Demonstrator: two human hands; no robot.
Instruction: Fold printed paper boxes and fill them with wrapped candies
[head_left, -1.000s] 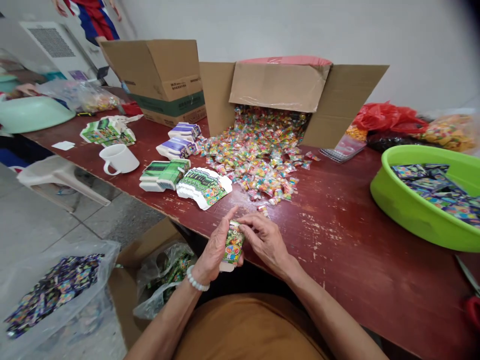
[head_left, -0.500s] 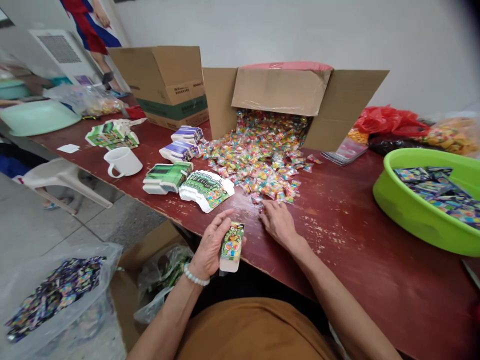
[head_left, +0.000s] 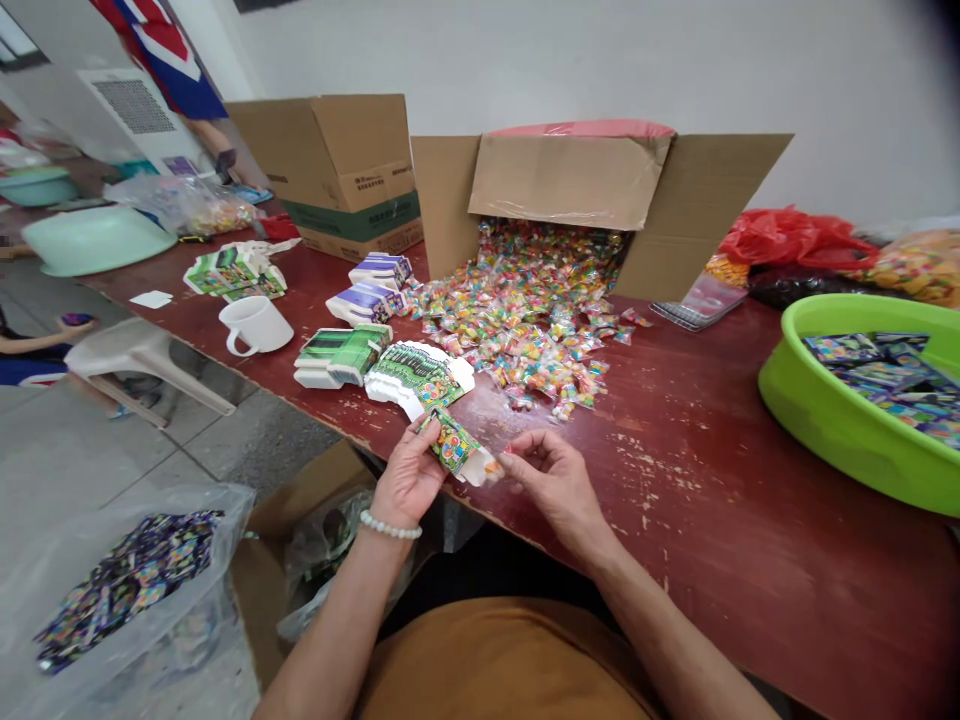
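My left hand [head_left: 412, 470] is closed around a small green printed carton [head_left: 452, 443], tilted so that its opened white end points right. At that end my right hand [head_left: 551, 480] pinches a small wrapped candy [head_left: 495, 468], partly covered by the fingers. Beyond the hands, a heap of wrapped candies [head_left: 525, 320] spills from a cardboard box [head_left: 562, 180] lying on its side. A fanned stack of flat green cartons [head_left: 420, 375] lies just behind my left hand, beside another green stack [head_left: 341, 352].
A white mug [head_left: 259, 325] and purple cartons [head_left: 367, 300] stand to the left. On the right is a green basin [head_left: 840, 440] with dark packets. Below the table edge at left sit a bag of packets [head_left: 135, 580] and an open box [head_left: 259, 580]. Another person stands at back left.
My right hand has drawn back from the candy heap to the carton's end with a candy. My left hand has tipped the carton sideways, its open end toward the right hand.
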